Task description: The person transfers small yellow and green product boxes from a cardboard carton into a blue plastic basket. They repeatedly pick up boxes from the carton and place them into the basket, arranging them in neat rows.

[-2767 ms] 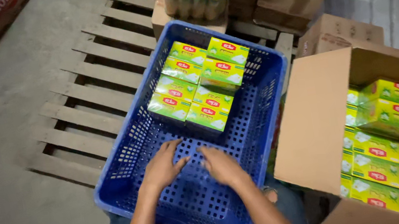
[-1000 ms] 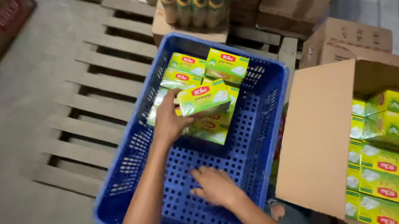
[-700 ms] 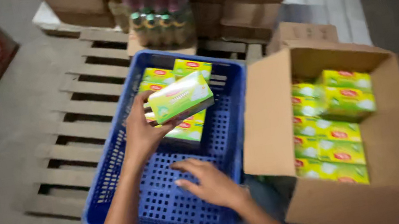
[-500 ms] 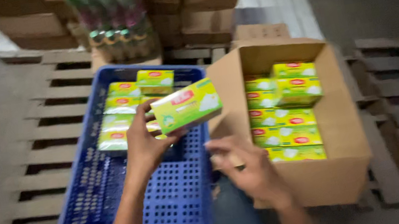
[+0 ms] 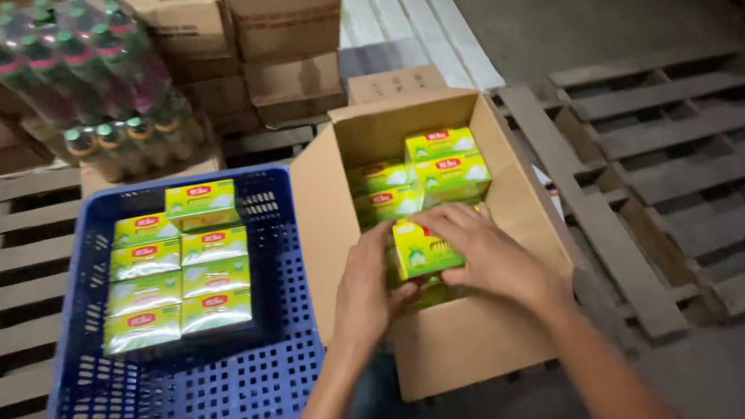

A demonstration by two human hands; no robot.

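Both my hands are inside an open cardboard carton [image 5: 464, 345]. My left hand [image 5: 367, 285] and my right hand [image 5: 484, 250] together grip one yellow-green box [image 5: 424, 249], held on edge among other yellow-green boxes [image 5: 446, 168] stacked in the carton. To the left stands a blue perforated plastic crate [image 5: 175, 410] with several of the same boxes [image 5: 174, 276] laid flat in rows at its far end.
Wooden pallets [image 5: 677, 181] cover the floor on both sides. Behind the crate sits a shrink-wrapped pack of bottles [image 5: 89, 85] and stacked brown cartons [image 5: 285, 34]. A small closed carton [image 5: 393, 85] lies just beyond the open one.
My left hand lifted one box out of the crate and carried it right into the carton. My right hand left the crate floor and joined it on the box. The view swung right.
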